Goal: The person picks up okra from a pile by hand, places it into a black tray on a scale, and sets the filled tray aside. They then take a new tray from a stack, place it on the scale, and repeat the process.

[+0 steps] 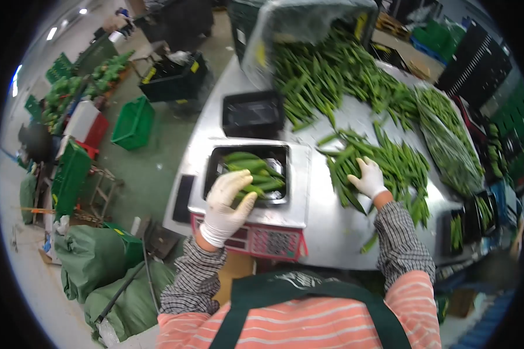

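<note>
My left hand (227,205), in a white glove, is over the front left of a black tray (207,174), thumb apart from the fingers. Its fingertips are at the okra pods (256,168) lying in that tray. The tray rests on a scale (297,200) with a red front panel. To the right, my right hand (368,179), also gloved, reaches onto a loose pile of okra (393,163) on the metal table (332,241). Its fingers are spread on the pods, and no pod shows clearly gripped.
Behind the scale stand black trays (253,113). A large heap of okra (326,70) spills from a clear-lined crate at the back. A plastic bag of okra (448,142) lies along the right edge. Filled trays (457,231) sit at the right. Green sacks (96,256) are on the floor left.
</note>
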The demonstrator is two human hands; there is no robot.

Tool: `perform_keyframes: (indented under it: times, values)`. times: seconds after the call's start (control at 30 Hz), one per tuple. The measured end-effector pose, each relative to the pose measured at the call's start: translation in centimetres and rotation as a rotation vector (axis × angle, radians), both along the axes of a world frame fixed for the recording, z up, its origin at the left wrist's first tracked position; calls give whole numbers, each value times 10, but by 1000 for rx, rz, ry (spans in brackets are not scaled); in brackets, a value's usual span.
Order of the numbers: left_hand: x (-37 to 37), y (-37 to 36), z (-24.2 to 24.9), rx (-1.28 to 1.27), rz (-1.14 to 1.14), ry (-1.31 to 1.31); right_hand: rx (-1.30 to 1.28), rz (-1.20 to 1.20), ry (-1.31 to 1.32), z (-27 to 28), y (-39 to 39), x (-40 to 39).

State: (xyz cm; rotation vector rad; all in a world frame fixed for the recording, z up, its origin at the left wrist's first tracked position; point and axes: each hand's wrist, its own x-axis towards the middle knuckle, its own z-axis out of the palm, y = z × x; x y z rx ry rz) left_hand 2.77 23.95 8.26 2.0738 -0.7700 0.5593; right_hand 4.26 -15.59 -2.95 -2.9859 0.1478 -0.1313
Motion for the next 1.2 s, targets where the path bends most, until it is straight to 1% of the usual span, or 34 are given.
perform_keyframes:
  times: [0.07, 0.17, 0.27, 0.33, 0.47, 0.5, 0.6, 0.67, 0.8, 0.87, 0.93, 0.97, 1.07, 1.17, 1.2]
  values:
    - [-7, -19, 3, 45, -50, -16, -123, 103, 22, -10, -10, -21]
    - [-17, -39, -4, 13, -99, 34, -43, 62, 70, 11, -1, -20]
    - [-30, -53, -9, 10, -115, 73, 36, 203, -154, 28, 11, 6]
    - [-41, -60, -12, 12, -101, 129, 104, 301, -121, 26, 23, 32]
    - [-66, -66, -24, 39, -115, 256, -85, 365, 63, 9, 47, 89]
    - [-71, -68, -25, 49, -118, 291, -120, 362, 73, 4, 49, 103]
    - [-82, -76, -32, 81, -113, 290, -189, 365, 185, -13, 48, 129]
    - [-84, -84, -40, 92, -119, 319, -211, 370, 287, -12, 44, 122]
    - [-82, -112, -51, 69, -175, 346, -224, 467, 257, -7, 17, 78]
    - [-78, -128, -55, 46, -243, 312, -330, 525, 302, 3, 11, 50]
    - [-76, -144, -61, 60, -268, 326, -363, 609, 156, 1, 2, 23]
    - [-75, -152, -63, 79, -266, 335, -326, 634, 220, 3, -4, 12]
    - [-72, -166, -73, 98, -264, 364, -271, 638, 255, 6, -7, -3]
    - [-72, -172, -71, 128, -262, 351, -9, 780, 92, 14, 21, 2]
    - [-74, -172, -69, 141, -250, 337, -16, 832, 116, 18, 40, 3]
